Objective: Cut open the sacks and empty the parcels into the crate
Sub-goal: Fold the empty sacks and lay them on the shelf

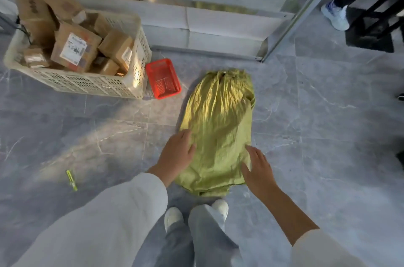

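A green sack (218, 126) is seen laid flat on a grey marbled floor (328, 113), just ahead of the person's feet; its long axis is run straight away from the person, with the gathered neck pointed at the far step (218, 32) and the wider end nearest the shoes; the left hand (177, 153) is laid on the sack's left edge, fingers straight and close together; the right hand (259, 170) is set on its right edge, fingers straight and slightly spread; to the left, well apart, a white slotted crate (87, 85) is heaped with cardboard parcels (115, 48); a white label (73, 48) is borne by one, its print too blurred to be read; a red basket (162, 78) is set just beside the crate.
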Available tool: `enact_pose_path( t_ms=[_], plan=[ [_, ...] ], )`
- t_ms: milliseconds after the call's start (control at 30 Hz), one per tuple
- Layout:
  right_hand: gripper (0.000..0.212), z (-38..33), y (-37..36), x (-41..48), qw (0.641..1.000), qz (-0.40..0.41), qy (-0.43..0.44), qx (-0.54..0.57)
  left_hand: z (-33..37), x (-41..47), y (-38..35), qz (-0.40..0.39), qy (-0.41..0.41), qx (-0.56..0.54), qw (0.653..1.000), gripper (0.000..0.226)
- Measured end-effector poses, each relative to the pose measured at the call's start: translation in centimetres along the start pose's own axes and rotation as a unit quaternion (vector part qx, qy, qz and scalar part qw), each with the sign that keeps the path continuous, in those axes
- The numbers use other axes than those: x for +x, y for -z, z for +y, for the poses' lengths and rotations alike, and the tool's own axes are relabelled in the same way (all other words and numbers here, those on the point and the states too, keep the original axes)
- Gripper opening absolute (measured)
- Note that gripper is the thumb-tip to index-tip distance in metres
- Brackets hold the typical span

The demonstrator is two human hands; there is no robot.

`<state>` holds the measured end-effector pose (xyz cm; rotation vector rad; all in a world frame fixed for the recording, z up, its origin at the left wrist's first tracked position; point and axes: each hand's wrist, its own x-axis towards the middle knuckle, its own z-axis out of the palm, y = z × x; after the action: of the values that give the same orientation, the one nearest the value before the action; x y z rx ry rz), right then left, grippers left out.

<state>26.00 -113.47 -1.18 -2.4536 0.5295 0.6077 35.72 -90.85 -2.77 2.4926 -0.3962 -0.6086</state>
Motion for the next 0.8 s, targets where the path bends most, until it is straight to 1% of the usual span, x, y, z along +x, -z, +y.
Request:
enact_pose_path(
  t_ms=[67, 167, 267, 367, 433, 467, 533, 567, 600, 633, 667, 700, 733, 767, 800],
  plan=[
    [0.053, 3.0, -4.1, 0.6, 1.0, -0.019, -0.012, -0.005, -2.8, -0.7, -4.4, -0.031, 0.007, 0.015, 0.999, 0.047],
    [0.054, 7.5, -10.1, 3.0, 0.996, -0.075, -0.044, -0.032, -7.0, -1.9, -11.8, -0.086, 0.027, 0.028, 0.996, 0.046],
    [0.058, 11.3, -15.3, 6.9, 0.989, -0.118, -0.056, -0.063, -10.9, -1.6, -18.3, -0.124, 0.021, 0.066, 0.99, 0.043],
    [0.055, 15.2, -21.1, 11.3, 0.987, -0.126, -0.034, -0.092, -14.8, 0.1, -25.6, -0.14, 0.015, 0.073, 0.987, 0.036],
    [0.05, 17.7, -25.4, 13.6, 0.986, -0.122, -0.018, -0.114, -17.3, 1.4, -30.3, -0.164, 0.007, 0.111, 0.98, 0.032],
    [0.044, 19.1, -27.6, 14.6, 0.985, -0.116, -0.025, -0.123, -18.6, 1.9, -32.8, -0.172, 0.003, 0.131, 0.976, 0.032],
    [0.035, 22.0, -32.7, 15.8, 0.98, -0.115, -0.073, -0.147, -21.1, 2.6, -38.1, -0.179, 0.001, 0.161, 0.971, 0.032],
    [0.036, 23.4, -34.9, 16.0, 0.974, -0.124, -0.113, -0.155, -22.1, 2.9, -40.2, -0.18, 0.0, 0.175, 0.968, 0.034],
    [0.042, 25.1, -37.7, 16.3, 0.965, -0.14, -0.16, -0.154, -23.1, 3.0, -42.8, -0.186, -0.006, 0.194, 0.963, 0.036],
    [0.052, 26.5, -40.1, 16.4, 0.954, -0.158, -0.214, -0.138, -23.9, 3.2, -45.1, -0.192, -0.012, 0.209, 0.959, 0.04],
    [0.065, 27.9, -42.6, 16.3, 0.943, -0.172, -0.27, -0.093, -24.5, 3.4, -47.4, -0.202, -0.02, 0.219, 0.954, 0.047],
    [0.077, 29.2, -44.8, 16.2, 0.93, -0.172, -0.325, -0.014, -25.0, 3.5, -49.4, -0.212, -0.025, 0.223, 0.951, 0.055],
    [0.086, 30.0, -46.5, 16.2, 0.912, -0.152, -0.371, 0.087, -25.3, 3.6, -50.9, -0.216, -0.026, 0.224, 0.95, 0.063],
    [0.088, 30.8, -48.1, 16.1, 0.887, -0.118, -0.405, 0.187, -25.6, 3.6, -52.6, -0.217, -0.027, 0.23, 0.948, 0.069],
    [0.083, 31.6, -49.2, 16.3, 0.864, -0.076, -0.425, 0.261, -25.8, 3.7, -53.9, -0.211, -0.026, 0.239, 0.947, 0.073]
  ],
)
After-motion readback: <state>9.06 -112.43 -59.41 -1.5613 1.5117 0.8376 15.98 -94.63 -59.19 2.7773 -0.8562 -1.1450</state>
